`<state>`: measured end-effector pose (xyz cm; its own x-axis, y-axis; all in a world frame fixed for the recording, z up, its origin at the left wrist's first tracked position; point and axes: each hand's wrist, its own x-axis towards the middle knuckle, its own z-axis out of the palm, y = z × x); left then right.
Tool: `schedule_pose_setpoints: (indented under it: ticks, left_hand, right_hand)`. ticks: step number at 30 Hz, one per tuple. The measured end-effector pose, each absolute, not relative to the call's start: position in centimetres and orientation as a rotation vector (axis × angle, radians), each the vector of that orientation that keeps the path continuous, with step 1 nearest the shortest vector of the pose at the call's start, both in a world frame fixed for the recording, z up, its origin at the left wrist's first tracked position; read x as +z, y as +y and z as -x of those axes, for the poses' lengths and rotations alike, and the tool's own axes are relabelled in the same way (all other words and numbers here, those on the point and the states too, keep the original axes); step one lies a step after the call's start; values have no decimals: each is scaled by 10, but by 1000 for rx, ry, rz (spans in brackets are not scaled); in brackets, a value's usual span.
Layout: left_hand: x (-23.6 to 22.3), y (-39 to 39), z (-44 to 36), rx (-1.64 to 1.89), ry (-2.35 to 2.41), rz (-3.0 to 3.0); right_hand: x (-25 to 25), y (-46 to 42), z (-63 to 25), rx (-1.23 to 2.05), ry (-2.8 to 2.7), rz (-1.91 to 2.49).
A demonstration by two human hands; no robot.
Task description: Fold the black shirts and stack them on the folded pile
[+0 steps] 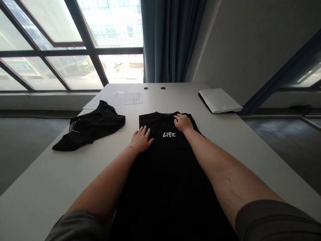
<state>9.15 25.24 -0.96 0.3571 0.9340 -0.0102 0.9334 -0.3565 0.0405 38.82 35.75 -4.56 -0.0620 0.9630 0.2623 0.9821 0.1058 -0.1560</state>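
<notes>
A black T-shirt (167, 170) with white lettering on the chest lies spread on the white table, its collar at the far end and its lower part towards me. My left hand (141, 140) rests flat on the shirt's left edge, below the shoulder, with the fingers apart. Near the collar, on the right, my right hand (184, 123) lies on the fabric, palm down, its fingers slightly bent and pointing left. Neither hand has cloth visibly pinched in it. Part of the shirt's right side is hidden under my right forearm.
A crumpled black garment (94, 124) lies on the left of the table (62, 187). Printed papers (127, 98) are at the far left, and a folded white item (220, 100) with something black beneath it is at the far right. Two round holes pierce the tabletop's far end.
</notes>
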Motion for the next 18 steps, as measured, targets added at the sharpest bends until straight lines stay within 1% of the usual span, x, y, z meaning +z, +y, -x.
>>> schedule_pose_setpoints:
  ticks: [4,10,14,18]
  left_hand:
    - [-22,253,-96,-30,1849,-2519]
    - [-33,253,-109,1,1928,-2473]
    - [-33,286,-127,35,1980,-2350]
    - [-26,333,-139,54,2008,-2187]
  right_hand:
    - [-46,359,-389,-88,-2099,1925]
    - [-46,360,-389,-47,-2124,1925]
    - [-44,362,-389,7,-2161,1944]
    - [-43,369,-389,151,-2203,2043]
